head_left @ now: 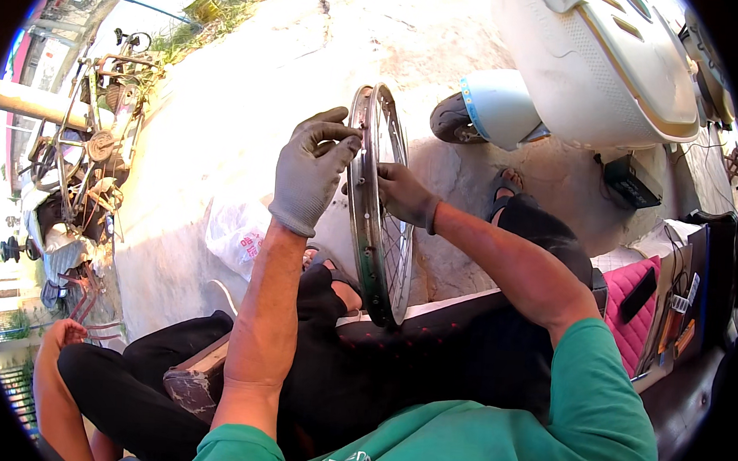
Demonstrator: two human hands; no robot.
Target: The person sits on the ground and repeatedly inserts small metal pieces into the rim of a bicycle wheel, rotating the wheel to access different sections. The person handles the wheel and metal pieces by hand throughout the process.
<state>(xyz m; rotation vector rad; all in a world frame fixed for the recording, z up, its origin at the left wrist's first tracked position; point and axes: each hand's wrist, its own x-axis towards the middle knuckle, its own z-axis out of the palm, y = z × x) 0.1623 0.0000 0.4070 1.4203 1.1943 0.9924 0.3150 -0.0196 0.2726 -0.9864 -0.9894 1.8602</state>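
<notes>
A bare-tyred bicycle wheel stands upright in front of me, its lower edge at my lap. Thin spokes show on its right side, and small holes run along the rim. My left hand, in a grey glove, is at the rim's upper left, thumb and forefinger pinched together; whatever is between them is too small to make out. My right hand, in a dark glove, reaches in from the right and is closed on the wheel at the rim and spokes. Its fingertips are partly hidden by the rim.
A white scooter stands at upper right, near a dark box. A heap of old bicycle parts lies at left. A plastic bag rests on the concrete. Another person's bent leg is at lower left. A phone lies on pink quilted cloth.
</notes>
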